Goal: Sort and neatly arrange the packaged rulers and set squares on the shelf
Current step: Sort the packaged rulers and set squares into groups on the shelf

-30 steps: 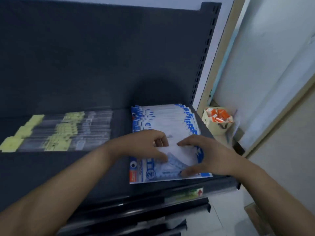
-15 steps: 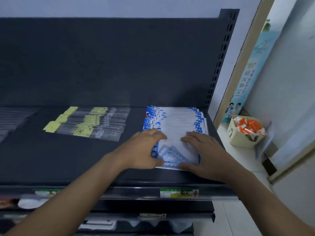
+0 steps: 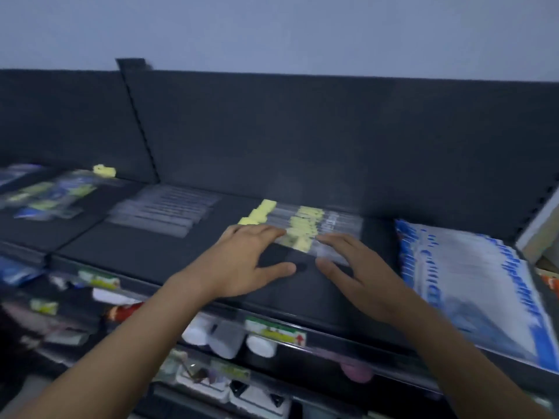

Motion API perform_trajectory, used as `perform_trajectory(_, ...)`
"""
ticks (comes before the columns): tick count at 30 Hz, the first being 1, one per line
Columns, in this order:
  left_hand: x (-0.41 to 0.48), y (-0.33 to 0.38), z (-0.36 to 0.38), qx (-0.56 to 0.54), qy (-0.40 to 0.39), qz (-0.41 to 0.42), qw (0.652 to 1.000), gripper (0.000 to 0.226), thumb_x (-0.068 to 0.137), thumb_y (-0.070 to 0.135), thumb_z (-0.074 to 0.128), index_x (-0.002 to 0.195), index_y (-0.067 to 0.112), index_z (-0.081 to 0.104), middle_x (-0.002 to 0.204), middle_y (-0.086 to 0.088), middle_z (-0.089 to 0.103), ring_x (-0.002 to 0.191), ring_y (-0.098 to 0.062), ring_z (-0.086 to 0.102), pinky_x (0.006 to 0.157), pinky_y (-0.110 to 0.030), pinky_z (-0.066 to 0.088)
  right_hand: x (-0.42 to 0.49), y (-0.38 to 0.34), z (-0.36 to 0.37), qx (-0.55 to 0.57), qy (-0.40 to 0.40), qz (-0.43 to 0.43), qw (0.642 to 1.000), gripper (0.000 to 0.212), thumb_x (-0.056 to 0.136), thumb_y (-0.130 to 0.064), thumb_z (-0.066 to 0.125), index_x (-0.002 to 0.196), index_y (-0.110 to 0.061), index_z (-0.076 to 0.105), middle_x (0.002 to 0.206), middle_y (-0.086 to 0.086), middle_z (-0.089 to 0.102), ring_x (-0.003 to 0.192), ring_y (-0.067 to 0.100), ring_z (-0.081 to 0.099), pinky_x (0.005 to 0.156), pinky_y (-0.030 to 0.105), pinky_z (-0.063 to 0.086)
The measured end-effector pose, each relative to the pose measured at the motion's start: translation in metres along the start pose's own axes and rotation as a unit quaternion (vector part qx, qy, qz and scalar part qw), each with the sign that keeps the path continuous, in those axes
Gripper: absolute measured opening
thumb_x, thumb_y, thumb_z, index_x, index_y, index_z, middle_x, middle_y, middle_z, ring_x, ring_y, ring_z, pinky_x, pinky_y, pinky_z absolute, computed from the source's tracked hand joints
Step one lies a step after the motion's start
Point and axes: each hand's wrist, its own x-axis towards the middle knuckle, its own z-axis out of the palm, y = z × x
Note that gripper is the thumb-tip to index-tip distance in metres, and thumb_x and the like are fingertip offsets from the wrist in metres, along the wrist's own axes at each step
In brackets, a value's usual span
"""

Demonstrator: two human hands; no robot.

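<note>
Head view: a dark shelf [image 3: 151,252] with a dark back panel [image 3: 302,131] stands under a pale wall [image 3: 272,31]. Clear ruler packs [image 3: 305,225] with yellow labels lie mid-shelf, and blue-and-white set square packs [image 3: 472,273] lie at its right end. The left hand [image 3: 248,261] and right hand [image 3: 360,276] have their fingers [image 3: 266,232] spread straight, tips on the ruler packs' near edge, gripping nothing.

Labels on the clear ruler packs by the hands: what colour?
Pale yellow labels, shown best in the head view.
</note>
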Motion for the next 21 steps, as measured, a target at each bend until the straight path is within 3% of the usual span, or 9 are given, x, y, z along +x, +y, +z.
perform_trajectory(2,-0.032,-0.047,-0.018,0.011,0.018,-0.034,0.999,0.077,0.083,0.074,0.034,0.146,0.030,0.032,0.149,0.011,0.038,0.137,-0.008,0.030,0.112,-0.028,0.014,0.031,-0.041,0.033,0.023,0.006,-0.020,1.000,0.061,0.086,-0.060,0.029,0.137,-0.028,0.045,0.140,-0.016,0.043,0.128,-0.004,0.034,0.104,0.015,0.024)
perform_trajectory(5,-0.081,-0.120,-0.043,0.016,0.027,-0.089,0.996,0.073,0.086,0.070,0.038,0.147,0.030,0.031,0.151,0.010,0.036,0.138,-0.010,0.027,0.108,-0.026,0.013,0.076,-0.105,0.086,0.037,0.020,-0.054,0.998,0.062,0.088,-0.059,0.026,0.137,-0.026,0.046,0.141,-0.013,0.044,0.132,0.001,0.035,0.110,0.023,0.026)
perform_trajectory(11,-0.160,-0.248,-0.085,0.048,0.016,-0.185,0.981,0.073,0.089,0.067,0.037,0.149,0.027,0.028,0.153,0.006,0.034,0.140,-0.013,0.026,0.112,-0.033,0.014,0.153,-0.213,0.183,0.057,0.021,-0.097,0.993,0.044,0.099,-0.041,0.038,0.139,-0.025,0.045,0.144,-0.012,0.041,0.133,0.003,0.035,0.108,0.019,0.025)
perform_trajectory(21,-0.186,-0.393,-0.118,0.042,0.004,-0.235,0.971,0.069,0.091,0.064,0.040,0.148,0.026,0.029,0.152,0.005,0.036,0.140,-0.013,0.028,0.112,-0.033,0.015,0.261,-0.292,0.272,0.017,-0.057,-0.095,0.994,0.046,0.098,-0.043,0.041,0.141,-0.027,0.040,0.148,-0.011,0.036,0.135,0.007,0.034,0.103,0.021,0.026)
